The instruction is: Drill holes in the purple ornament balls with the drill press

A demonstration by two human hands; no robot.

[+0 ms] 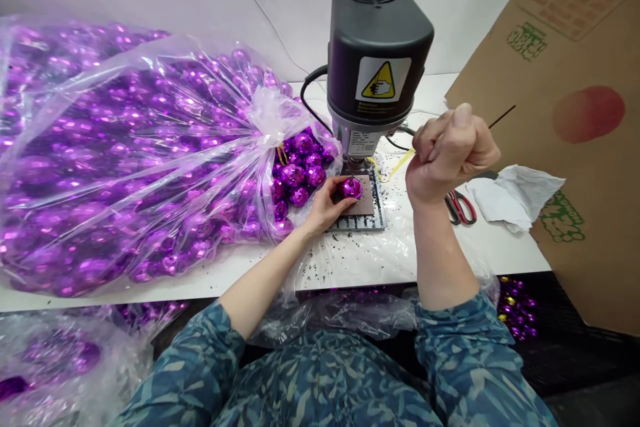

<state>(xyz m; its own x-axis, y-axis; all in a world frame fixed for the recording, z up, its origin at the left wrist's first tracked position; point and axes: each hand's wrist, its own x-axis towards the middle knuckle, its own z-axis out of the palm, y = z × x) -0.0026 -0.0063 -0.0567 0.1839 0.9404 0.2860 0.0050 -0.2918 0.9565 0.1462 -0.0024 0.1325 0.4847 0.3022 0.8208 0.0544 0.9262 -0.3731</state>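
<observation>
My left hand (327,205) is closed on a shiny purple faceted ball (353,188), its fingertips at the ball's left side. The ball rests on a brown board (367,203), directly under the chuck of a black bench drill press (380,47). A slotted metal base (379,217) lies beneath the board. To the right of the machine, my raised right hand (453,150) makes a fist around the drill press lever; a thin dark rod (503,116) sticks out behind it. Most of the lever is hidden by the hand.
A big clear plastic bag (125,167) of purple balls fills the table's left, several loose balls (295,175) at its mouth. Red-handled scissors (465,208) and crumpled white paper (520,193) lie right, beside a large cardboard box (575,147). Dark shavings dot the white table (225,277).
</observation>
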